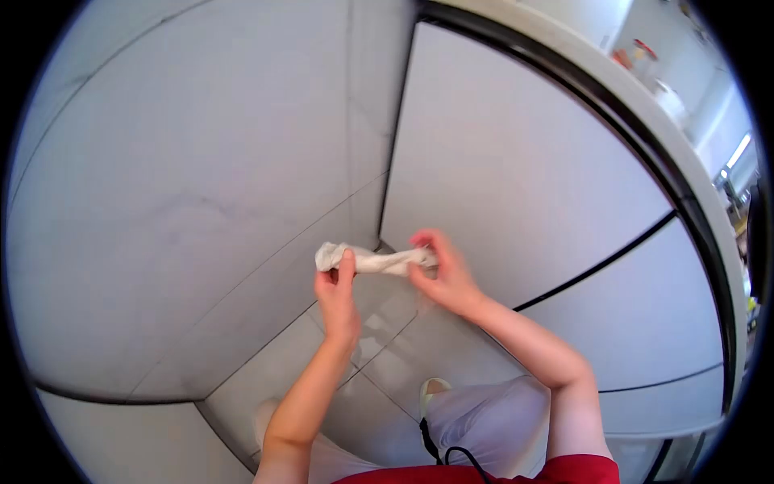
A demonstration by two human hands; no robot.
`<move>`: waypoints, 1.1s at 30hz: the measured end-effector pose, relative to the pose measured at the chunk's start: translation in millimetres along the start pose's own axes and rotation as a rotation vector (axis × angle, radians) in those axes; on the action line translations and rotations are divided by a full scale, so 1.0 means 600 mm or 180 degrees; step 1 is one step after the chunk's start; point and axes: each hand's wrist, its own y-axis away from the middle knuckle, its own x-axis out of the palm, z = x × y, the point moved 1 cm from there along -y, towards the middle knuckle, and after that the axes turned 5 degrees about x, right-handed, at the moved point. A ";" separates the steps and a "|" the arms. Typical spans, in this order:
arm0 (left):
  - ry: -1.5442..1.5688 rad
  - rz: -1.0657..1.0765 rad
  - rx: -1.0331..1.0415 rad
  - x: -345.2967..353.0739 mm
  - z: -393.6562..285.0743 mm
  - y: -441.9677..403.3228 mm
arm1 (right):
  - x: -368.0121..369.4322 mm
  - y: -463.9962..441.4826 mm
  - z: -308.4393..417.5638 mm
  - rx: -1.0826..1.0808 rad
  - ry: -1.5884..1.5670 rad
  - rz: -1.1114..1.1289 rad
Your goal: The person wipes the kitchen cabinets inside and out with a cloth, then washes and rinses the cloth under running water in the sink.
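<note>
A white cloth [377,262], twisted into a rope, stretches between my two hands above the floor. My left hand [339,298] is closed round its left part, thumb on top, and a bunched end sticks out past the fingers. At the other end, my right hand [448,274] grips the cloth with curled fingers, slightly blurred. The cloth is held roughly level, and the parts inside my fingers are hidden.
Pale cabinet fronts [524,161] with dark gaps stand to the right, below a light countertop [645,105] with blurred items beyond. A marbled wall [201,185] rises on the left. Grey floor tiles [387,387] and my shoe [435,387] lie below.
</note>
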 end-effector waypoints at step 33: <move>-0.2105 0.1932 0.2614 0.342 0.037 0.063 | -0.297 0.071 0.034 -0.1868 0.6085 -0.0215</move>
